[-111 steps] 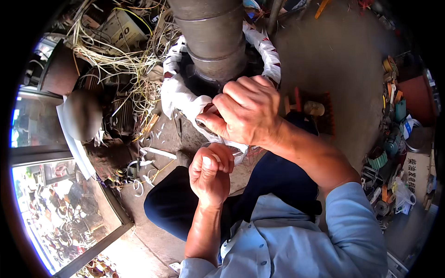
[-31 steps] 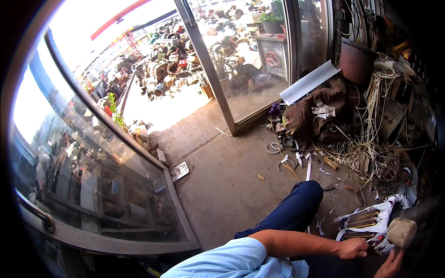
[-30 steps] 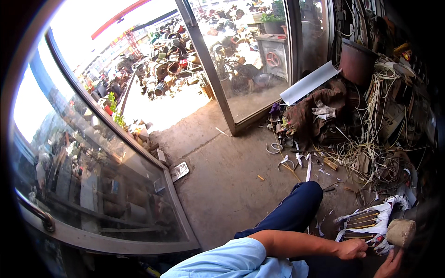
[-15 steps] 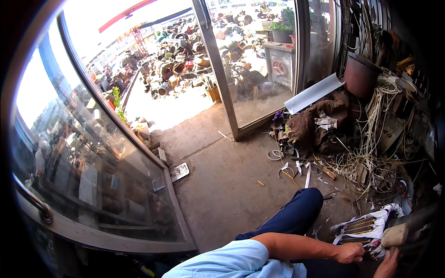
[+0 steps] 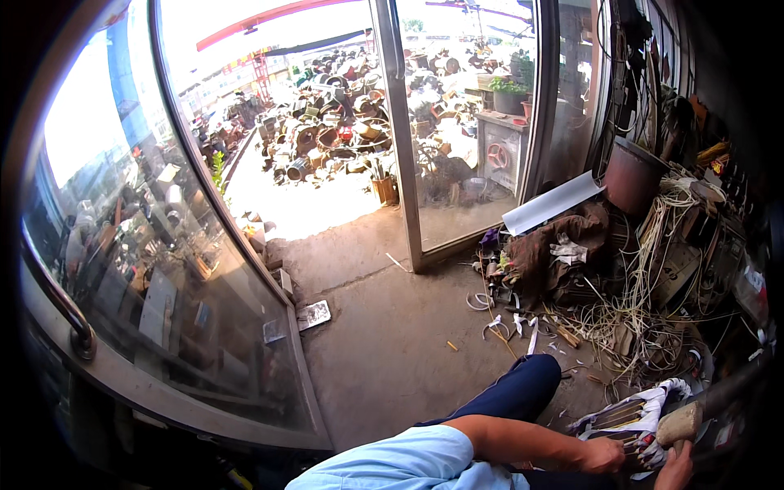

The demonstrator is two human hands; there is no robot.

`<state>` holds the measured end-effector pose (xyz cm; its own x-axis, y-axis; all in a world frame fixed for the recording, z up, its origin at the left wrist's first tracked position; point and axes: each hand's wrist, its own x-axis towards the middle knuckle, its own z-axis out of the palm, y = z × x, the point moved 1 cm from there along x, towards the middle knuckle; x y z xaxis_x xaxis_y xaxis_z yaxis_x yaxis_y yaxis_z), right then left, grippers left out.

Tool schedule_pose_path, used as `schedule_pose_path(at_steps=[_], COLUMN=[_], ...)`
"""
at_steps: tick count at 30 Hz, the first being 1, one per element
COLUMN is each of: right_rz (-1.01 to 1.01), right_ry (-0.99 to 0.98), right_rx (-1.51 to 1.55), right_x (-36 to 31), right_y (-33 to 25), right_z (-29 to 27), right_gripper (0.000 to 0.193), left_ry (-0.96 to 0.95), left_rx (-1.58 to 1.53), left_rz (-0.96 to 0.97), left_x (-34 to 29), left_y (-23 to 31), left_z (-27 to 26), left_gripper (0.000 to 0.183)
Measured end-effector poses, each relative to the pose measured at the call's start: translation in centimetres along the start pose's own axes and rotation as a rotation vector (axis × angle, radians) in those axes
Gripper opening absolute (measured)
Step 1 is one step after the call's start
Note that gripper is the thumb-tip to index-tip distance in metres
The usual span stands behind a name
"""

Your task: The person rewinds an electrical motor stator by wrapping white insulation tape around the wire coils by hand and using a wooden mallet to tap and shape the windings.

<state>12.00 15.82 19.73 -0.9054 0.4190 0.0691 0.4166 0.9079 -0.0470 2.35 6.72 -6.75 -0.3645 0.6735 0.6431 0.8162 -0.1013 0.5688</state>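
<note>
My right hand (image 5: 674, 467) is closed round the handle of a mallet with a blocky tan head (image 5: 679, 423). Just left of it, my left hand (image 5: 603, 454) is closed at the near edge of a white-wrapped piece (image 5: 652, 406) with copper-brown rods or strands across it. What my left fingers grip is too small to make out. The mallet head overlaps the right side of the wrapped piece. My bent knee (image 5: 527, 387) in dark blue trousers is beside the work.
Tangled pale wires (image 5: 645, 302) and scraps heap up at the right. A brown pot (image 5: 635, 175), a white curved sheet (image 5: 552, 202) and a dark cloth (image 5: 563, 253) lie behind. A glass door (image 5: 204, 327) stands at the left; scrap piles lie outside.
The view has shifted slightly, moving the scene in the picture. My hands stay close together at the wrapped piece, the right still on the mallet.
</note>
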Motion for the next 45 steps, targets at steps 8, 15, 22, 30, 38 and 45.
schedule_pose_path(at_steps=[8,15,22,30,38,45], right_rz=[-0.071,-0.027,-0.011,-0.048,-0.061,0.028], right_ry=[-0.007,-0.022,-0.011,0.038,0.189,0.077], right_rx=[0.018,0.027,0.060,0.041,0.021,-0.016], right_x=[0.5,0.3,-0.2,-0.4,-1.7,-1.0], right_y=[0.6,0.7,0.7,1.0,1.0,2.1], right_z=[-0.1,0.2,0.5,0.8,-1.0,0.7], right_gripper=[0.043,0.044,0.045,0.045,0.045,0.045], left_ry=[-0.034,0.041,-0.015,-0.104,-0.129,-0.143], left_rx=[0.036,0.020,0.040,-0.018,-0.050,-0.109], left_rz=[0.137,0.101,0.082,-0.111,-0.121,-0.094], left_x=[0.2,-0.8,-0.1,-0.2,-0.7,-1.1], left_y=[-1.5,-4.4,-3.4,3.1,2.3,2.4], left_z=[1.4,4.4,2.8,-3.3,-2.4,-2.6], left_gripper=[0.014,0.018,0.020,0.026,0.029,0.030])
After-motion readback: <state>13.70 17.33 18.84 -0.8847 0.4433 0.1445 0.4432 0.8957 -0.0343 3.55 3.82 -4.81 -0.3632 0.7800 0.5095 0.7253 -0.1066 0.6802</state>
